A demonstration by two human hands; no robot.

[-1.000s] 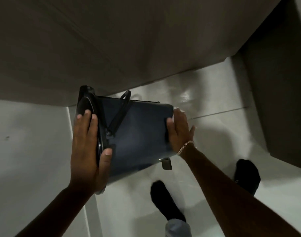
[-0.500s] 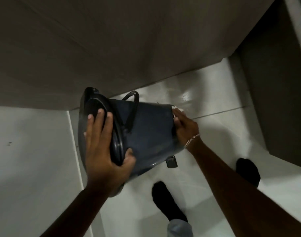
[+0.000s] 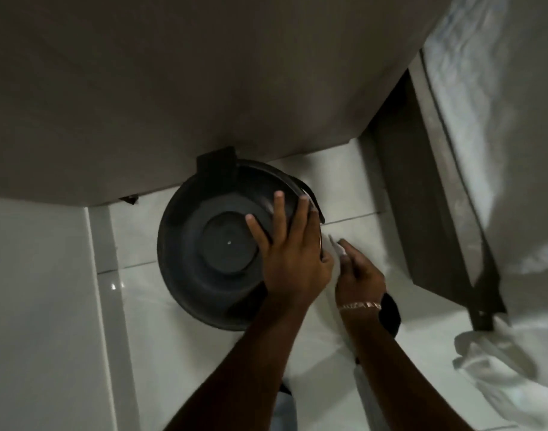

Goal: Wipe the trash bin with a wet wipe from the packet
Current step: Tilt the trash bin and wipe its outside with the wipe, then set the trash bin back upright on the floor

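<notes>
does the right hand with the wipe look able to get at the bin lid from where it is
Probably yes. The right hand, pinching the wet wipe, sits just beside the bin's rim. The left hand covers the lid's near right part, but the centre and left side look bare and unobstructed.

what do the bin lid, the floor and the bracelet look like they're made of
The round dark trash bin lid looks like moulded plastic with a dull satin finish: concentric stepped rings and a small centre dot. The pale floor looks like glazed tile: glossy reflections and straight grout lines. The thin chain bracelet on the right wrist looks like metal, going by its linked glints, though blur leaves that open.
</notes>
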